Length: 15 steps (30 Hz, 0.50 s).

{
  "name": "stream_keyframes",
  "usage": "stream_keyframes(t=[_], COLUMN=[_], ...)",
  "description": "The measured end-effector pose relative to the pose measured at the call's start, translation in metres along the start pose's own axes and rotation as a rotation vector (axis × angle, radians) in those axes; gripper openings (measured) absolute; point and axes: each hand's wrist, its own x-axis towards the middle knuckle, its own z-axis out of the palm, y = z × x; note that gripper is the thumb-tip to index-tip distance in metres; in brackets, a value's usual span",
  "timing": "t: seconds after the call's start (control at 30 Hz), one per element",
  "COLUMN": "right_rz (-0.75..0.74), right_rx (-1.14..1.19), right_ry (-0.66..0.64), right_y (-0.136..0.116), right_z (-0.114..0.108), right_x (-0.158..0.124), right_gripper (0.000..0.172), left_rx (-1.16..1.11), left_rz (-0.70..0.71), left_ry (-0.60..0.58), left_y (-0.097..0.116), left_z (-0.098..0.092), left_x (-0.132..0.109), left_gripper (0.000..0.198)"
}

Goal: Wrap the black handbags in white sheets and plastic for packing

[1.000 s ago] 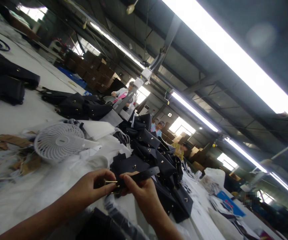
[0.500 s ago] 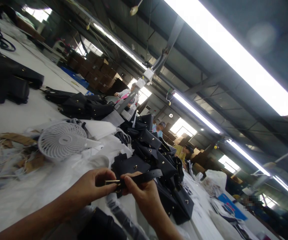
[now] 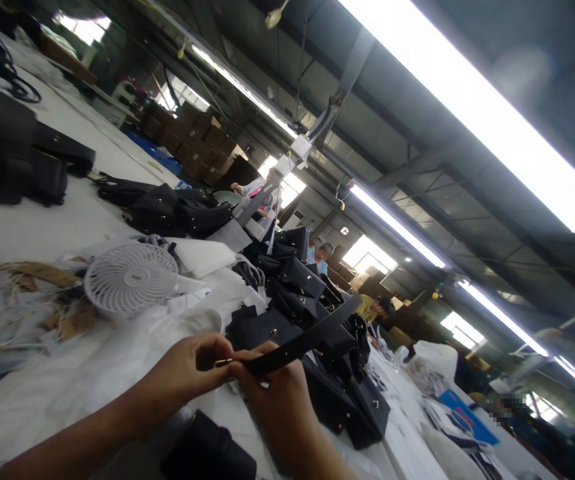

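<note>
My left hand (image 3: 187,370) pinches a small gold buckle (image 3: 221,363) at the end of a black strap (image 3: 302,342). My right hand (image 3: 272,400) is closed on the same strap just right of the buckle, fingers curled under it. The strap runs up and to the right, its free end raised over a heap of black leather bags (image 3: 312,313) with metal studs. Both hands are held low over a white-covered table (image 3: 37,400), in front of the heap.
A white desk fan (image 3: 131,279) lies left of the hands, beside paper scraps (image 3: 27,293). More black bags (image 3: 22,160) sit at the far left and a dark bundle (image 3: 207,453) lies below my hands. People work further along the table; cardboard boxes stand behind.
The strap has slid further through my hands: its free end now reaches much farther up and right. My right hand turned over, back toward the camera.
</note>
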Motion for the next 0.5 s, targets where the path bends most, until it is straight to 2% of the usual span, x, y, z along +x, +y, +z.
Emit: stream_keyframes(t=[0.17,0.33,0.5], right_rz=[0.130,0.229,0.173], right_rx=[0.368,0.604,0.780], right_ry=[-0.101,-0.304,-0.395], right_y=[0.000,-0.020,-0.036], right_z=[-0.006,-0.032,-0.061], right_x=[0.011,0.028,0.055], right_gripper=[0.027,0.050,0.059], left_rx=[-0.038,0.069,0.098], left_rz=[0.051,0.016,0.035], left_ry=[-0.083,-0.038,0.007], left_y=[0.011,0.023,0.023], left_z=[-0.009,-0.012,-0.015], left_x=[-0.008,-0.014,-0.008], left_gripper=[0.037,0.042,0.041])
